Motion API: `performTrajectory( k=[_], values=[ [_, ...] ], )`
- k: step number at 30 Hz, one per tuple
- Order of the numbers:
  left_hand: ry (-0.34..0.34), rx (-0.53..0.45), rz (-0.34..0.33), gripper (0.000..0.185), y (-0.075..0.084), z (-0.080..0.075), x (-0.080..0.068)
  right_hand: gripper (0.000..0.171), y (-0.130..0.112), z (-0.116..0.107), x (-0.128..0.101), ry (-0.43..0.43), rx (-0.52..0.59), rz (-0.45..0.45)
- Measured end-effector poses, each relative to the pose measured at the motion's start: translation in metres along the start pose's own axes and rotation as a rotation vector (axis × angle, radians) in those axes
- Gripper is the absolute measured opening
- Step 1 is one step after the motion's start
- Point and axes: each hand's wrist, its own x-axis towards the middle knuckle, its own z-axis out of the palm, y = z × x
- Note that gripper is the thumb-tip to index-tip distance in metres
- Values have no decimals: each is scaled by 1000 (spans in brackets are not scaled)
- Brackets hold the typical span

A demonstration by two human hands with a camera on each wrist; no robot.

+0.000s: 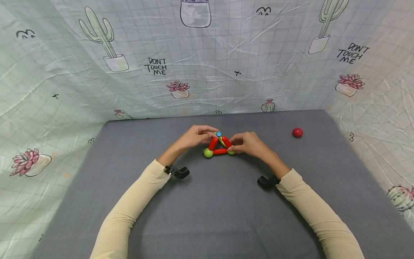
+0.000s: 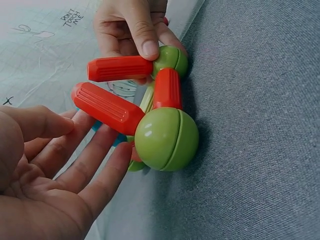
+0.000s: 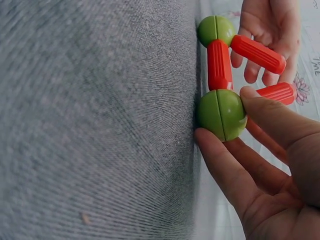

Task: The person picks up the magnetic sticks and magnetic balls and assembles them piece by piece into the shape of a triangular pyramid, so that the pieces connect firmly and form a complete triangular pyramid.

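A construction of red rods and green balls sits on the grey table. Its near side is a red rod [image 1: 220, 151] joining a left green ball [image 1: 208, 153] to a right green ball [image 3: 222, 115]. From each ball another red rod slants upward, the left one [image 2: 107, 107] with a free upper end. My right hand [image 1: 249, 144] pinches the right ball between thumb and fingers. Beside the left slanting rod is my left hand [image 1: 195, 138], its fingers loosely extended behind and against it. A small blue piece [image 1: 219, 133] and yellow-green parts stand at the back, partly hidden.
A shiny red ball [image 1: 297, 132] lies on the table [image 1: 207, 208] to the right. Patterned cloth [image 1: 220, 46] hangs behind the table's far edge and along both sides. Black wrist cameras [image 1: 179, 172] are strapped to both wrists.
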Motion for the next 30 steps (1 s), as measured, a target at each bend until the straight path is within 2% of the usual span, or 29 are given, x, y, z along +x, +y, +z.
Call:
performTrajectory(
  k=[4, 9, 13, 15, 18, 24, 30],
  values=[
    [-11, 63, -1, 34, -3, -3, -8, 27, -1, 0, -1, 2, -46, -38],
    [-33, 252, 6, 40, -4, -6, -30, 33, 3, -5, -7, -14, -77, -105],
    [-32, 336, 17, 46, -12, -4, -43, 33, 4, -14, -13, -33, -102, -136],
    [0, 340, 19, 47, -22, -1, -43, 32, 5, -17, -16, -36, -116, -147],
    [69, 341, 17, 43, -26, 7, -42, 31, 5, -19, -19, -33, -127, -154],
    [179, 377, -4, 38, -26, 19, -37, 29, 8, -19, -19, -28, -148, -171],
    [235, 379, -39, 33, -26, 21, -32, 27, 7, -16, -18, 11, -191, -169]
  ],
)
